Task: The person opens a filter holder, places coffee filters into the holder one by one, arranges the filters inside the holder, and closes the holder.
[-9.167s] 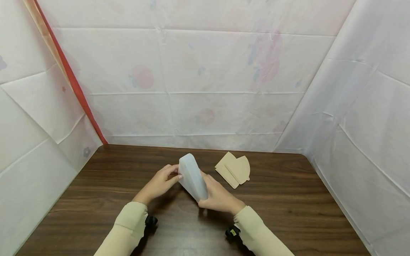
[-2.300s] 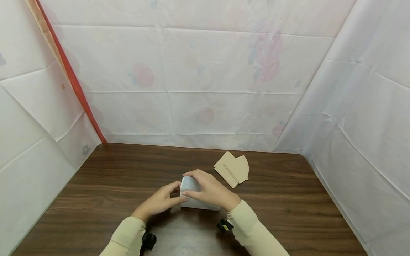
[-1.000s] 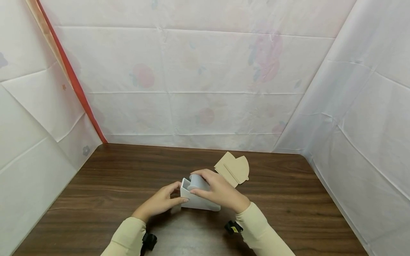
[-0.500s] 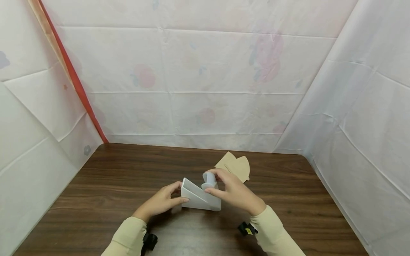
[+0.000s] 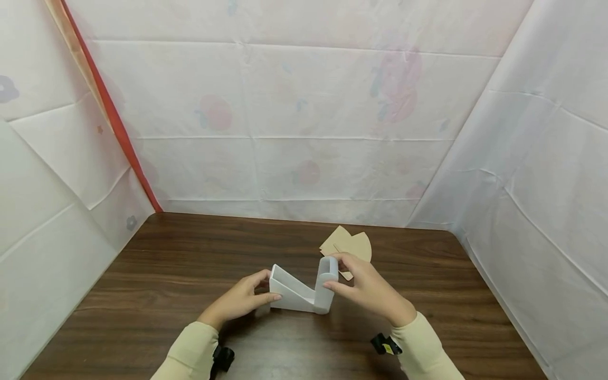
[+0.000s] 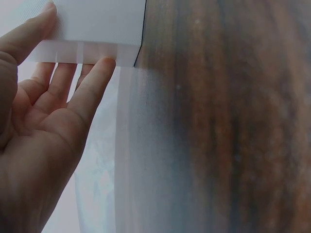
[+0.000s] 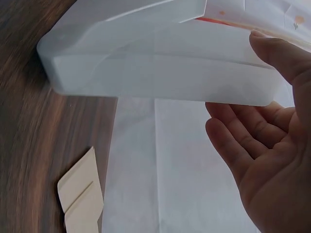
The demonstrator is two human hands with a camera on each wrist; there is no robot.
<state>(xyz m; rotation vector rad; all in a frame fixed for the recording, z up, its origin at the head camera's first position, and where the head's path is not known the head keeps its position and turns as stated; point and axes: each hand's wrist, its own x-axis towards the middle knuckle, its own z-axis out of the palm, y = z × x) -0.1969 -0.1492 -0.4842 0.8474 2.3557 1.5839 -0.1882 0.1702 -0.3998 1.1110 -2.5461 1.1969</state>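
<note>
A white, wedge-shaped plastic box (image 5: 288, 297) stands on the brown table in the head view, its top uncovered and its inside visible. Its translucent, greyish-white lid (image 5: 325, 293) is swung up on the right end, standing nearly upright. My left hand (image 5: 238, 300) holds the box's tall left end, thumb on the front wall. In the left wrist view, fingertips (image 6: 106, 63) touch the end wall. My right hand (image 5: 372, 289) pinches the free end of the lid (image 7: 160, 75) between thumb and fingers. Behind that hand lie flat, beige cone-shaped paper coffee filters (image 5: 362, 246), partly covered by it.
The wood-grain table (image 5: 199, 237) ends at a white patterned cloth (image 5: 294, 105) hung along the back and sides. A red strip (image 5: 111, 113) runs down the left corner. Small black cameras (image 5: 387, 345) sit at both wrists.
Earlier the box was held tilted, then set down. My right hand has swung the lid up and over to the right, uncovering the inside. My left hand has stayed at the left end lately.
</note>
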